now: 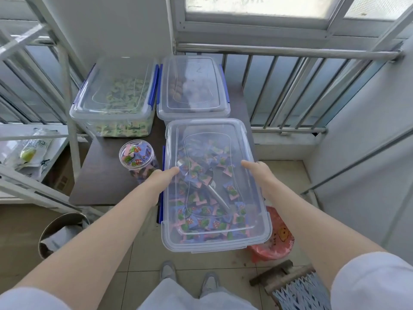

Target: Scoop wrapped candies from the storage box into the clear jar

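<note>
A clear storage box [214, 247] with a see-through lid on it juts out past the front edge of the dark table [100, 182]. Inside lie several blue, pink and green wrapped candies [201, 220] and a metal scoop [214, 193]. My left hand [164, 175] grips the box's left side and my right hand [257, 170] grips its right side, thumbs on the lid. The clear jar [136, 155] stands open on the table just left of the box, filled with the same candies. It is close to my left wrist.
Two more lidded boxes stand at the table's back, one with green candies [116, 97], one with brown pieces [192, 86]. A metal bin [60, 233] is on the floor at left, and a red bag [277, 238] lies under the box's right corner. A steel railing [290, 90] runs behind.
</note>
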`<state>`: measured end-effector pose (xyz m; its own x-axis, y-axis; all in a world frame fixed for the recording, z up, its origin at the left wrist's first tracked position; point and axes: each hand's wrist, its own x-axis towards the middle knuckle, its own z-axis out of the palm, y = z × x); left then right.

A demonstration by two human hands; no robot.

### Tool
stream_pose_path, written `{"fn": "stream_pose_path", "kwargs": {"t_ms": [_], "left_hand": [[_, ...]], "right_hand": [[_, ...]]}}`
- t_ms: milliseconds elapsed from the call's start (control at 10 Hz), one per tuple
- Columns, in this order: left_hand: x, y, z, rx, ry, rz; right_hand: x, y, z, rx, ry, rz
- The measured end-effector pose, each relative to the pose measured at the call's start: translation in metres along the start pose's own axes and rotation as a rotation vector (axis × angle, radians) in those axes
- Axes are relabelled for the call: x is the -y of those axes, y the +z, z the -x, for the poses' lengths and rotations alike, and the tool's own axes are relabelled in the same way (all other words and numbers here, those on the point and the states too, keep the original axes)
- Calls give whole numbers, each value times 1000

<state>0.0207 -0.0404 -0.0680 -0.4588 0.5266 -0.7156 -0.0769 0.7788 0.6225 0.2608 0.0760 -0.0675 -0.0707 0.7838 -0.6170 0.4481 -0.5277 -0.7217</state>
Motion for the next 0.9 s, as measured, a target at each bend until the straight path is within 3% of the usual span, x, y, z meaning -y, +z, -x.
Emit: {"fn": "stream_pose_path", "kwargs": {"t_ms": [100, 200, 300, 500, 700, 800, 900], "left_hand": [[0, -12, -3, 36, -66, 152], [-7, -12, -4, -31, 2, 65], [-16, -6, -3, -51, 67, -66], [-21, 10, 9, -273, 191, -434], [-22, 8, 11, -242, 235, -539], [-24, 7, 13, -206, 259, -532], [-33, 1, 18, -233, 397, -496]], "right_hand": [[4, -8, -4, -110, -42, 109], [12, -7, 0, -159, -198, 194], [12, 1, 4, -113, -225, 142], [14, 8, 8, -230, -243, 223], [18, 5, 10, -174, -227, 251], [22, 6, 12, -178, -244, 383], [31, 8, 17, -237, -370, 524]]}}
